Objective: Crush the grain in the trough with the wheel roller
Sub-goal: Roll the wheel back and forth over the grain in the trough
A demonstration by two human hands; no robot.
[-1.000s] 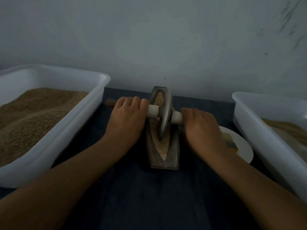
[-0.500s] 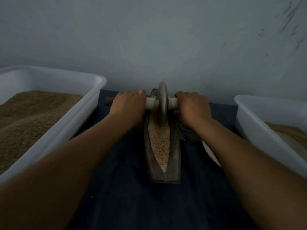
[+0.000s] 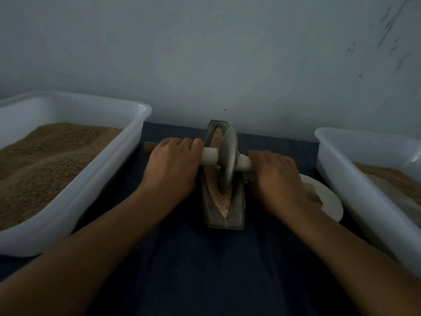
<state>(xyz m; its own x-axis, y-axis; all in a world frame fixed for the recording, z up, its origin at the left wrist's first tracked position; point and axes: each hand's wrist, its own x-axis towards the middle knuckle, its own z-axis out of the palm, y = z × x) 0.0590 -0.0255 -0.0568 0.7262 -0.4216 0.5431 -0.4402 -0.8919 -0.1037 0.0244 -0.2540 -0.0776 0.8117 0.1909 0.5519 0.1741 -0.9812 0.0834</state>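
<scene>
White tubs (image 3: 68,208) of grain flank the trough (image 3: 238,208); plate (image 3: 328,201) right.

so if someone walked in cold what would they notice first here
Dead centre, the wheel roller stands on edge in the narrow trough of pale grain, the left hand and right hand gripping its axle on either side. Next, the big white tub heaped with brown grain at left, and a second tub at right.
</scene>
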